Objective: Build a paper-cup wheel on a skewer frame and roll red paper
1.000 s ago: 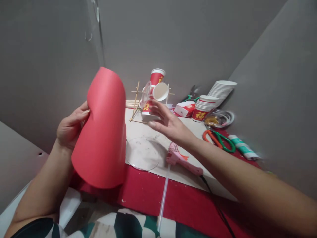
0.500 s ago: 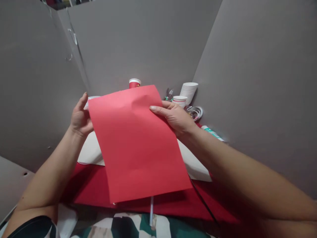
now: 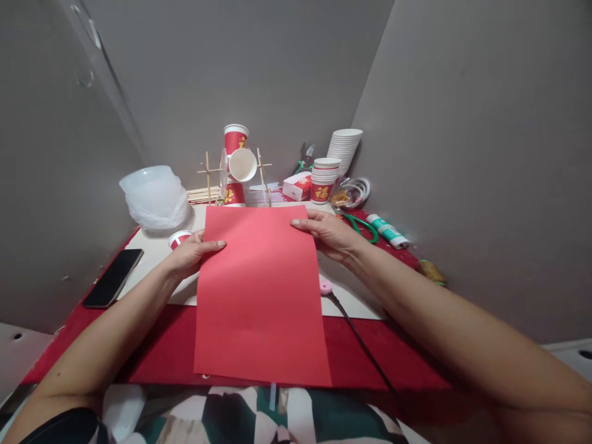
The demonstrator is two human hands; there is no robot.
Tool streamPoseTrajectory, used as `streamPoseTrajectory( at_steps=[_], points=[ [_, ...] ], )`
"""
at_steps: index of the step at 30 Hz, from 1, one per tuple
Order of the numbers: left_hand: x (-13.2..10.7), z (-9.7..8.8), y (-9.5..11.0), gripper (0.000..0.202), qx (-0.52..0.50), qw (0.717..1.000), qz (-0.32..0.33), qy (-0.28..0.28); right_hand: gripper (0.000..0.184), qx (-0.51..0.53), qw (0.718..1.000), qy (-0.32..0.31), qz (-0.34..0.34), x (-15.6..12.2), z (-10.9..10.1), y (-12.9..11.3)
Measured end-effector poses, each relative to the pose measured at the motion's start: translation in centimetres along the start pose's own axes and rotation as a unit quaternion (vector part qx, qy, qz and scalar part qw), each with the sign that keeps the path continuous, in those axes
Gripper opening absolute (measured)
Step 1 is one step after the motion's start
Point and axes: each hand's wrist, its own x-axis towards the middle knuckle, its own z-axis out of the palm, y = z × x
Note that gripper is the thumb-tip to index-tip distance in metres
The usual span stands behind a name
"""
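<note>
A sheet of red paper (image 3: pixel 261 296) is held up over the near part of the table, its lower edge close to my lap. My left hand (image 3: pixel 190 254) pinches its left edge, thumb on the front. On the upper right edge, my right hand (image 3: pixel 326 231) grips the sheet the same way. The fingers behind the paper are partly hidden. Just behind my left hand lies a red and white paper cup (image 3: pixel 179 238). Right of the sheet shows the pink end of a glue gun or similar corded tool (image 3: pixel 326 285), mostly covered by the paper.
Behind the sheet stand red paper cups (image 3: pixel 235 137) with crossed wooden sticks (image 3: pixel 208 172). At left are a plastic-wrapped bowl (image 3: pixel 155 197) and a phone (image 3: pixel 113 279). Cup stacks (image 3: pixel 322 180), pliers (image 3: pixel 305 157), green-handled scissors (image 3: pixel 365 228) and a roll (image 3: pixel 387 230) sit right. Grey partitions enclose the table.
My left hand, open beside the sheet before, has closed on its left edge. The sheet has straightened and dropped lower, and more of the table shows behind it.
</note>
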Motion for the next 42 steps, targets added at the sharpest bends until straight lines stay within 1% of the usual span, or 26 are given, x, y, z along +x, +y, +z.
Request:
streamPoseTrajectory(
  at_steps=[2, 4, 8, 14, 18, 21, 24, 26, 29, 31, 33, 35, 38, 40, 42],
  points=[
    [0.5, -0.1, -0.8, 0.046, -0.010, 1.000, -0.007, 0.003, 0.037, -0.018, 0.999, -0.013, 0.030, 0.0, -0.6, 0.5],
    [0.8, -0.2, -1.4, 0.045, -0.016, 1.000, -0.006, 0.008, 0.038, -0.035, 0.998, -0.019, 0.045, -0.1, -1.0, 0.9],
    [0.8, -0.1, -1.9, 0.040, -0.016, 1.000, -0.010, 0.014, 0.037, -0.047, 0.998, -0.026, 0.010, -0.2, -1.0, 1.4],
    [0.2, 0.4, -2.4, 0.033, -0.055, 0.997, -0.037, 0.047, 0.033, -0.052, 0.998, -0.035, -0.025, -0.2, -0.9, 2.4],
    [0.4, 0.2, -2.8, 0.032, -0.052, 0.997, -0.022, 0.061, 0.030, -0.073, 0.996, -0.027, -0.047, -0.1, -0.9, 3.1],
    [0.7, -0.1, -2.8, 0.030, -0.051, 0.997, -0.023, 0.057, 0.025, -0.087, 0.994, -0.029, -0.056, -0.2, -1.1, 3.2],
    [0.8, -0.4, -2.4, 0.018, -0.052, 0.996, -0.035, 0.062, 0.019, -0.108, 0.991, -0.047, -0.059, -0.4, -1.2, 3.1],
    [0.8, -0.5, -2.1, 0.011, -0.053, 0.997, -0.034, 0.054, 0.013, -0.122, 0.989, -0.056, -0.069, -0.5, -1.3, 2.9],
    [0.6, -0.5, -1.8, 0.012, -0.056, 0.998, -0.032, 0.029, 0.009, -0.126, 0.987, -0.055, -0.086, -0.5, -1.4, 2.8],
    [0.4, -0.4, -1.8, 0.012, -0.056, 0.998, -0.033, 0.027, 0.009, -0.122, 0.988, -0.044, -0.088, -0.5, -1.5, 2.8],
    [0.3, -0.3, -1.8, 0.018, -0.055, 0.997, -0.035, 0.031, 0.008, -0.117, 0.989, -0.028, -0.086, -0.5, -1.5, 2.8],
    [0.2, -0.4, -1.8, 0.034, -0.056, 0.998, -0.029, 0.029, 0.006, -0.108, 0.990, -0.013, -0.088, -0.4, -1.6, 2.8],
    [0.4, -1.0, -1.6, 0.057, -0.042, 0.999, 0.005, 0.012, 0.005, -0.096, 0.991, -0.001, -0.094, -0.4, -1.7, 2.7],
    [0.5, -1.5, -1.2, 0.064, -0.024, 0.999, 0.021, -0.001, 0.004, -0.098, 0.990, 0.000, -0.101, -0.4, -1.8, 2.7],
    [0.4, -1.8, -0.8, 0.066, -0.012, 1.000, 0.021, -0.009, 0.004, -0.110, 0.988, 0.001, -0.109, -0.4, -1.9, 2.7]
  ],
)
